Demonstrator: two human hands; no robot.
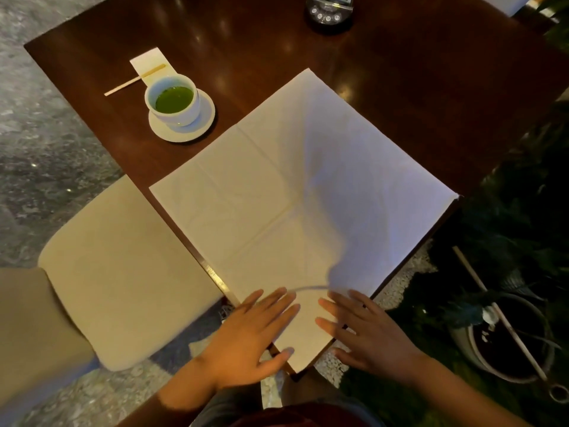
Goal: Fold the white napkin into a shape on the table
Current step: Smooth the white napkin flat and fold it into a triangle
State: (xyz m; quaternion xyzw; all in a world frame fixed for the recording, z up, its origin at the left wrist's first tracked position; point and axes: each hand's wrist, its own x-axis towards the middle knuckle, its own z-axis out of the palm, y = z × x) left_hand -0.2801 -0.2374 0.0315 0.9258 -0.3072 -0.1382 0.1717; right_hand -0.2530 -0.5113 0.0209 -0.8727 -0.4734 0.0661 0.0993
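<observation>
The white napkin (pixel 295 192) lies unfolded and flat on the dark wooden table (pixel 400 72), turned like a diamond, with old crease lines across it. Its near corner points toward me and reaches the table's corner. My left hand (pixel 255 331) rests palm down, fingers spread, on the left side of that near corner. My right hand (pixel 366 331) rests the same way on the right side. Neither hand grips the napkin. A shadow falls across the napkin's right half.
A white cup of green tea on a saucer (pixel 178 106) stands at the far left, with a wooden stirrer on a small paper (pixel 144 69) behind it. A dark device (pixel 329 10) sits at the far edge. A beige chair (pixel 123 266) stands left; potted plants (pixel 508 334) right.
</observation>
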